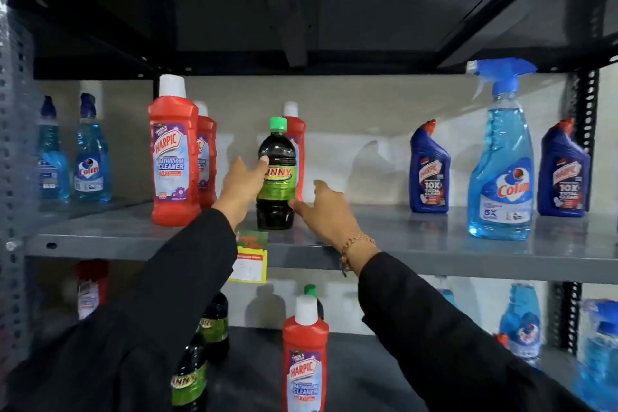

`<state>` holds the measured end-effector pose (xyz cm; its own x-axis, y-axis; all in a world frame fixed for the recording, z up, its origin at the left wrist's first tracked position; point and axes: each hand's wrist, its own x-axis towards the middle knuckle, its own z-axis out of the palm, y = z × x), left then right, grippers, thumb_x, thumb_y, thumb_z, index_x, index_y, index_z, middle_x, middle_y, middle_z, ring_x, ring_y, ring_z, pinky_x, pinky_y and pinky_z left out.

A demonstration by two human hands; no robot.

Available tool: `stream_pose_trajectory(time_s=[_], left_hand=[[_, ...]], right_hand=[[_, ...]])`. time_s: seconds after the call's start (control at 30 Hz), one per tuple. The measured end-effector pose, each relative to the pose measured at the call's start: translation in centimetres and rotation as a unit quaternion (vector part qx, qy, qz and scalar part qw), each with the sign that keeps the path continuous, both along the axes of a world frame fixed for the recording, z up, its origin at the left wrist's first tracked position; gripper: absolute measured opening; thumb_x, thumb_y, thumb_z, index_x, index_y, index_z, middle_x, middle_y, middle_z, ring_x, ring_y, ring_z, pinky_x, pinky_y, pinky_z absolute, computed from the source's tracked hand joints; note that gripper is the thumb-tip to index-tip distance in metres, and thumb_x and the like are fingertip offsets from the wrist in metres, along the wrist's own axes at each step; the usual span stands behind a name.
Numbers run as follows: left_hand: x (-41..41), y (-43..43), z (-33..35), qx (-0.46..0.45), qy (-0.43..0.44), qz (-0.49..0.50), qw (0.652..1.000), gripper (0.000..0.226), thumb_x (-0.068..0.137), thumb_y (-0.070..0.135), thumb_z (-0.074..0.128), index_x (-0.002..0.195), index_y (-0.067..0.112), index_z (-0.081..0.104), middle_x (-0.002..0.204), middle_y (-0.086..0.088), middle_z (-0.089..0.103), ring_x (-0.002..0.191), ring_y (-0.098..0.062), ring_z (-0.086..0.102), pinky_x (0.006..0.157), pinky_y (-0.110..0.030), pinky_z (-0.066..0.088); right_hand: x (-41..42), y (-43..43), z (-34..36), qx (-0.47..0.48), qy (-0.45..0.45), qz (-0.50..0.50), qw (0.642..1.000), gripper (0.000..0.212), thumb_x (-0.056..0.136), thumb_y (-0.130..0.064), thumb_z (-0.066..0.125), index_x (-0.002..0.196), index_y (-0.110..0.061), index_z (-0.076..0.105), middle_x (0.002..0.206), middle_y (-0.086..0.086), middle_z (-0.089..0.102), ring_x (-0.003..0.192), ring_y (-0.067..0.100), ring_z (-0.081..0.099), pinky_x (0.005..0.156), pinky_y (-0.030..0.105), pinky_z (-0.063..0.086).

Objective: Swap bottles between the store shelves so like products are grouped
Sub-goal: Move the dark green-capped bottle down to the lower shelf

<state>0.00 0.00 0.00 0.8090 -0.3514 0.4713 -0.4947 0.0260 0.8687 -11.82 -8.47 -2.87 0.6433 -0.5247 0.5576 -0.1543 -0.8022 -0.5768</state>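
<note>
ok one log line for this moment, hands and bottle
left hand: touching dark bottle | right hand: open beside its base | bottle: upright, middle shelf

Yellow-green price tag (250, 256) hangs on front edge of middle shelf, print blurred. Perforated grey upright (11, 144) runs along left edge. Black perforated upright (587, 104) at right rear. Pale wall (361, 110) behind.

We are in a shop, in the aisle for cleaning products. We see grey metal shelves (434, 244) with branded bottles in rows: red Harpic bathroom cleaner (174, 157), blue Colin spray (503, 157), blue Harpic bottles (429, 170). A promotional price tag (250, 257) hangs from the shelf edge.
</note>
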Motion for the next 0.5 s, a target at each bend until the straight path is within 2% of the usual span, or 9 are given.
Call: stream_pose_trajectory(time_s=[0.07, 0.13, 0.2, 0.27, 0.33, 0.4, 0.5], left_hand=[[0.2, 0.1, 0.2, 0.014, 0.028, -0.056, 0.998, 0.06, 0.092, 0.042, 0.047, 0.139, 0.007, 0.033, 0.142, -0.01, 0.044, 0.13, -0.029, 0.043, 0.1, -0.038, 0.038], [0.1, 0.4, 0.1, 0.02, 0.044, -0.108, 0.993, 0.04, 0.092, 0.036, 0.05, 0.125, 0.012, 0.051, 0.123, -0.009, 0.059, 0.116, -0.025, 0.055, 0.092, -0.038, 0.043], [-0.3, 0.8, -0.2, 0.018, 0.039, -0.128, 0.991, 0.033, 0.09, 0.029, 0.055, 0.121, 0.016, 0.054, 0.109, -0.004, 0.062, 0.106, -0.023, 0.06, 0.081, -0.036, 0.047], [-0.9, 1.2, -0.2, -0.002, 0.024, -0.128, 0.991, 0.037, 0.089, 0.023, 0.058, 0.125, 0.014, 0.052, 0.106, -0.002, 0.06, 0.095, -0.018, 0.061, 0.071, -0.032, 0.047], [-1.3, 1.4, -0.3, -0.014, 0.016, -0.13, 0.991, 0.038, 0.087, 0.023, 0.061, 0.124, 0.016, 0.054, 0.106, -0.001, 0.061, 0.097, -0.018, 0.06, 0.082, -0.04, 0.05], [-2.0, 1.5, -0.5, -0.021, -0.003, -0.128, 0.992, 0.037, 0.086, 0.026, 0.063, 0.122, 0.02, 0.056, 0.106, 0.0, 0.064, 0.1, -0.017, 0.061, 0.091, -0.047, 0.05], [-3.8, 1.6, -0.7, -0.056, -0.045, -0.133, 0.988, 0.037, 0.085, 0.024, 0.063, 0.121, 0.02, 0.057, 0.102, 0.002, 0.065, 0.086, -0.004, 0.064, 0.084, -0.037, 0.055]], right_hand=[[1.9, 0.1, 0.2, 0.005, 0.023, 0.017, 1.0, 0.043, 0.086, -0.034, 0.06, 0.118, -0.006, 0.053, 0.117, 0.016, 0.064, 0.107, 0.032, 0.059, 0.074, 0.026, 0.039], [3.2, 0.1, 0.0, 0.023, 0.024, 0.029, 0.999, 0.039, 0.084, -0.034, 0.063, 0.113, -0.008, 0.059, 0.113, 0.015, 0.067, 0.103, 0.031, 0.061, 0.072, 0.024, 0.037], [3.9, 0.2, -0.1, 0.035, 0.007, 0.022, 0.999, 0.038, 0.083, -0.033, 0.065, 0.109, -0.006, 0.062, 0.11, 0.016, 0.068, 0.101, 0.031, 0.061, 0.07, 0.023, 0.038], [3.6, 0.2, 0.0, 0.036, -0.025, 0.009, 0.999, 0.036, 0.081, -0.03, 0.068, 0.107, -0.005, 0.065, 0.108, 0.016, 0.069, 0.1, 0.03, 0.062, 0.068, 0.022, 0.039], [3.0, 0.4, -0.1, 0.05, -0.05, -0.003, 0.997, 0.036, 0.079, -0.028, 0.071, 0.106, -0.005, 0.066, 0.107, 0.016, 0.069, 0.101, 0.031, 0.062, 0.073, 0.025, 0.044], [2.2, 0.5, -0.2, 0.039, -0.07, -0.004, 0.997, 0.034, 0.078, -0.027, 0.071, 0.103, -0.005, 0.066, 0.106, 0.017, 0.07, 0.102, 0.034, 0.061, 0.082, 0.034, 0.049], [0.1, 1.1, -0.4, 0.024, -0.109, -0.007, 0.994, 0.031, 0.078, -0.027, 0.07, 0.102, -0.008, 0.066, 0.103, 0.015, 0.072, 0.099, 0.034, 0.063, 0.085, 0.041, 0.051]])
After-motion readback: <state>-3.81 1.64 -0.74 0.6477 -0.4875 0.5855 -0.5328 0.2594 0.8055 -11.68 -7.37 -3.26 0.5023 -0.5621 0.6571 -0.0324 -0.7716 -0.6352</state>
